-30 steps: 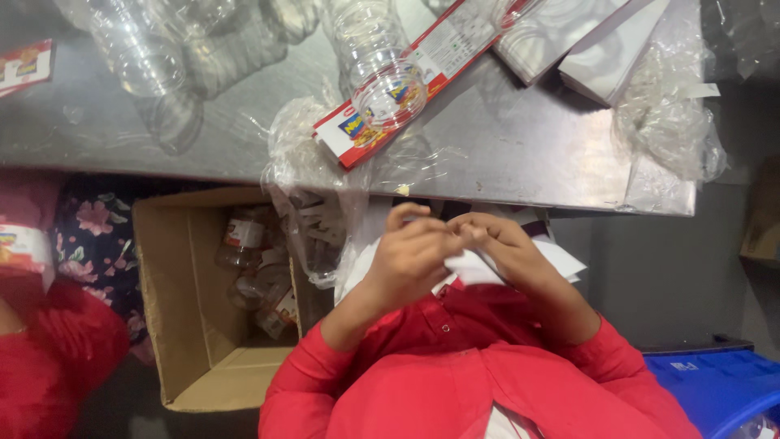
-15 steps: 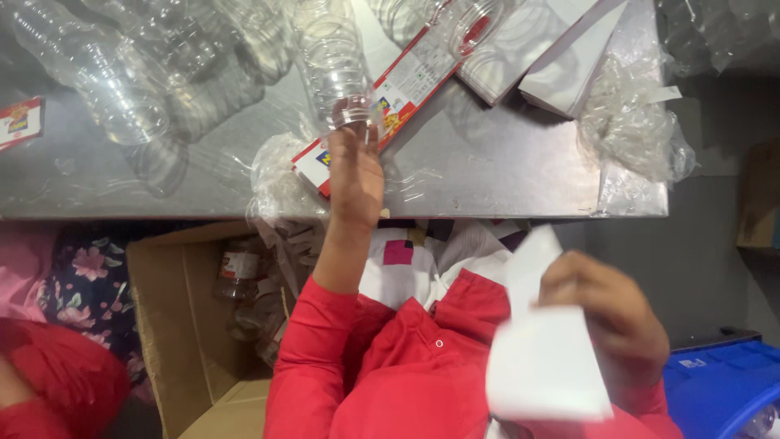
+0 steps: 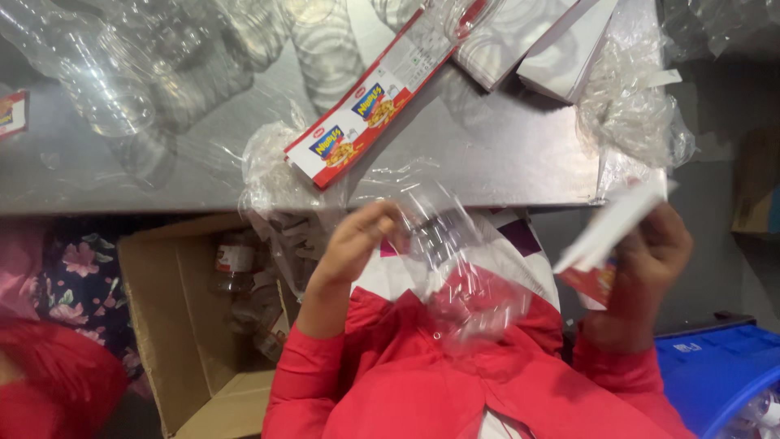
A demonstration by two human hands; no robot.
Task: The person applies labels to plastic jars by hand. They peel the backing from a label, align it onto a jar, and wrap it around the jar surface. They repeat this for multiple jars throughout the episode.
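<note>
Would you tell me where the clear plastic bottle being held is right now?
In the head view, the clear plastic bottle sits centre frame, gripped by the left hand, below the steel table edge.

Bottle [image 3: 455, 260] between hands; carton [image 3: 195, 325] under table [image 3: 504, 154].

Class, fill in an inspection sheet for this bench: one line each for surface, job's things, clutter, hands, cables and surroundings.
Surface: grey metal table, crowded along its far side.
Job's things: clear bottle and white label, both held below the table edge.
Clutter: empty bottles, printed label strip, crumpled plastic wrap.
Grippers: left hand grips the clear bottle near its neck; right hand holds the white label.
Cables: nothing seen.
Surroundings: cardboard box holding bottles, blue bin.
</note>
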